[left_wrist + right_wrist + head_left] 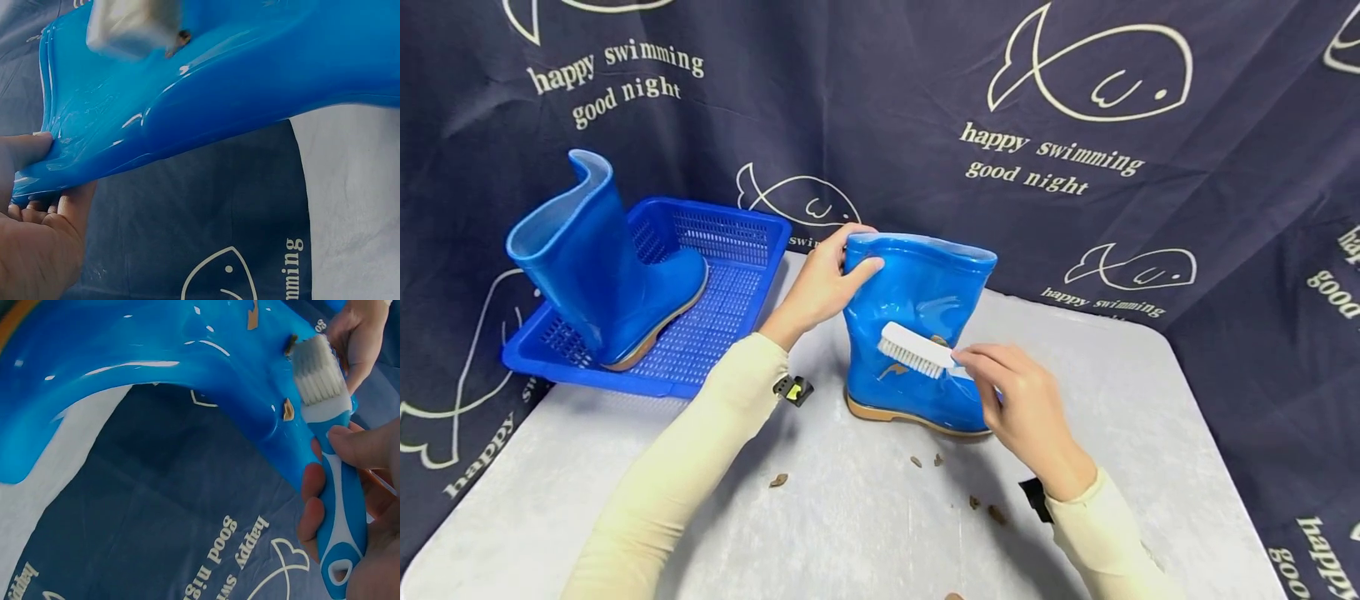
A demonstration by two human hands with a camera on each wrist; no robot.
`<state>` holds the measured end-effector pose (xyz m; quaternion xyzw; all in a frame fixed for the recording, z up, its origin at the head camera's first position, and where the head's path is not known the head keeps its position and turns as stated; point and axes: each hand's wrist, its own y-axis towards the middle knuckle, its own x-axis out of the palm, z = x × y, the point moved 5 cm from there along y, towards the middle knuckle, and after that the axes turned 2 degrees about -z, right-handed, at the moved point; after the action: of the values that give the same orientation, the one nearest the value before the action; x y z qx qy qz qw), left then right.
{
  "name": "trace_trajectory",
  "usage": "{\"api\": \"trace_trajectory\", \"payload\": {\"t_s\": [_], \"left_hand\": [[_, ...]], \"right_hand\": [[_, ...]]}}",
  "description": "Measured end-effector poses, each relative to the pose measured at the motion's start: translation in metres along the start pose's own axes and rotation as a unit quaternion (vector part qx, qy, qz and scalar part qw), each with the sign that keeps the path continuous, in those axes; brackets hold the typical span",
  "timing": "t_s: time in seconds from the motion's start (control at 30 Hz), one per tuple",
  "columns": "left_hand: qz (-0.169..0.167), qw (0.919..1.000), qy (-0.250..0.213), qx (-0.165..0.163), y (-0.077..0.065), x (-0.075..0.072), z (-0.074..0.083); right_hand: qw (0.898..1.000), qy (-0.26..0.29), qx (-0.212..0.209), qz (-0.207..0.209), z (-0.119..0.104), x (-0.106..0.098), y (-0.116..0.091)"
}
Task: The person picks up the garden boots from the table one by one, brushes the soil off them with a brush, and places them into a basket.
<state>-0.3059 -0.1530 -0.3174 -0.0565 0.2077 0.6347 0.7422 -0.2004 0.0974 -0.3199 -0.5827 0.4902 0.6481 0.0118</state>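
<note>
A blue rain boot (917, 292) with a tan sole stands upright on the table. My left hand (826, 279) grips its top rim at the left, thumb outside; the left wrist view shows the same hand (47, 225) round the boot's edge. In my right hand (1022, 404) is a scrub brush (913, 346) with white bristles, held against or just over the boot's shaft; contact cannot be told. The right wrist view shows the brush's blue and white handle (342, 506) between thumb and fingers. Brown dirt bits (288, 410) cling to the boot near the bristles.
At the left, a second blue rain boot (602, 258) stands in a blue plastic basket (752, 218). Several brown crumbs (778, 481) lie on the grey-white table (850, 542) in front of the boot. A dark printed cloth (895, 108) hangs behind the table.
</note>
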Motion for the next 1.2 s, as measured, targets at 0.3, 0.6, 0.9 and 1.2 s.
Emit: {"api": "trace_trajectory", "payload": {"t_s": [0.3, 0.6, 0.9, 1.2], "left_hand": [[0.005, 0.9997, -0.021, 0.014, 0.001, 0.000, -0.001], [0.003, 0.9999, -0.015, 0.008, -0.003, 0.004, -0.004], [0.017, 0.9996, -0.009, 0.019, -0.002, -0.002, 0.004], [0.008, 0.9998, -0.005, 0.016, -0.005, 0.004, 0.002]], "right_hand": [[0.997, 0.035, 0.039, 0.055, 0.005, -0.014, 0.003], [0.998, -0.011, 0.022, -0.054, -0.002, 0.008, -0.022], [0.999, 0.009, 0.043, 0.007, 0.002, -0.007, -0.030], [0.999, -0.019, 0.027, -0.041, -0.002, 0.011, -0.045]]}}
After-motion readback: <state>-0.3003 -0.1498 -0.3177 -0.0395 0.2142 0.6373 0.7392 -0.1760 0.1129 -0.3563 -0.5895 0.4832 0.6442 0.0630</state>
